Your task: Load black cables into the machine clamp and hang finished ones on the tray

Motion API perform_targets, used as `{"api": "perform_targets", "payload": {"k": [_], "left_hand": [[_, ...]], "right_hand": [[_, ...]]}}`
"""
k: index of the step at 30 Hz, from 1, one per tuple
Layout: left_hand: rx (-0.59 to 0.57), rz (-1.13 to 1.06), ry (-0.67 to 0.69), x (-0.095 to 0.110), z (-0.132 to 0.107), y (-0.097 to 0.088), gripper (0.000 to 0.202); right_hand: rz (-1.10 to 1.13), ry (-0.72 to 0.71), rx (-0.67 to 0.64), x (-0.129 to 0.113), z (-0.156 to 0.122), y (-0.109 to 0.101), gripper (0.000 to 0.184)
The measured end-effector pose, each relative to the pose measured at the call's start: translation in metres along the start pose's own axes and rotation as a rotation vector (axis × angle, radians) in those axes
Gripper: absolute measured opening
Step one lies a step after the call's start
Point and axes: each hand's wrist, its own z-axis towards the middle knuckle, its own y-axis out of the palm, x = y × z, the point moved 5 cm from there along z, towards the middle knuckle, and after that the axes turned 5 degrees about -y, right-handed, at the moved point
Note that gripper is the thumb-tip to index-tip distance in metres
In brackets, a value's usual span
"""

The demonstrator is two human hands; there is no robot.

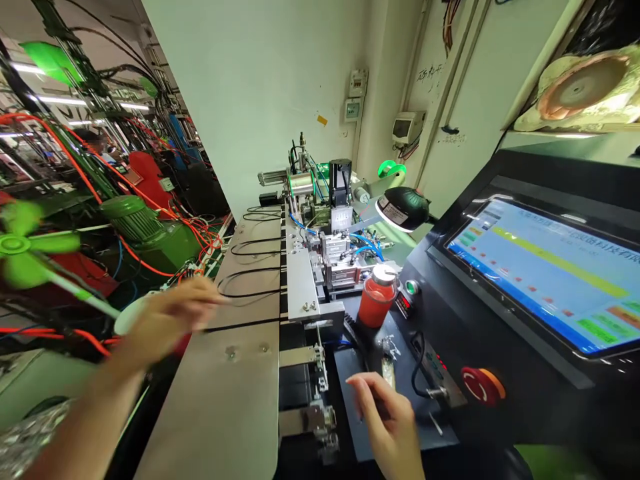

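Observation:
My left hand [183, 310] is blurred by motion over the left edge of the metal plate [227, 400]. Its fingers bend forward, close to the end of a black cable [245, 325] lying across the plate; whether they hold it I cannot tell. Several looped black cables [250, 277] lie farther along. My right hand [387, 423] hovers over the dark mat [357, 433], right of the metal clamps [320, 420]. Its thumb and index finger come together; anything between them is hidden. Beyond it are small clear pieces [390, 347] and a red jar [376, 300] with a whitish lid.
At right stands a touchscreen [545, 267] above a red emergency-stop button [481, 385]. A black lamp [404, 207] overhangs the machine's cylinders and blue tubes [367, 247]. At left are a green fan [23, 243], a green motor [133, 217] and orange hoses [145, 267].

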Motion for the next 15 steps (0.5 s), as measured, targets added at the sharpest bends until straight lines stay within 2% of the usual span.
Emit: {"api": "perform_targets", "payload": {"k": [2,3,4,6,8,11,15], "left_hand": [[-0.3,-0.059,0.126,0.02,-0.002,0.044,0.043],[-0.42,-0.081,0.171,0.029,-0.005,0.067,0.04],[-0.485,-0.096,0.189,0.035,-0.007,0.086,0.036],[-0.474,-0.117,0.171,0.04,-0.011,0.113,0.03],[-0.437,-0.142,0.159,0.038,-0.016,0.129,0.024],[-0.425,-0.148,0.183,0.031,-0.023,0.138,0.02],[-0.424,-0.026,0.255,0.024,-0.027,0.137,0.023]], "right_hand": [[-0.008,-0.019,0.01,-0.008,0.003,-0.002,0.031],[-0.004,-0.014,0.022,-0.01,0.004,-0.002,0.029],[0.007,-0.003,0.037,-0.011,0.004,-0.003,0.027],[0.035,0.041,0.063,-0.01,0.004,-0.001,0.022],[0.071,0.086,0.074,-0.005,0.004,0.004,0.019],[0.124,0.113,0.078,0.0,0.005,0.015,0.017],[0.12,0.106,0.031,0.002,0.008,0.02,0.022]]}}
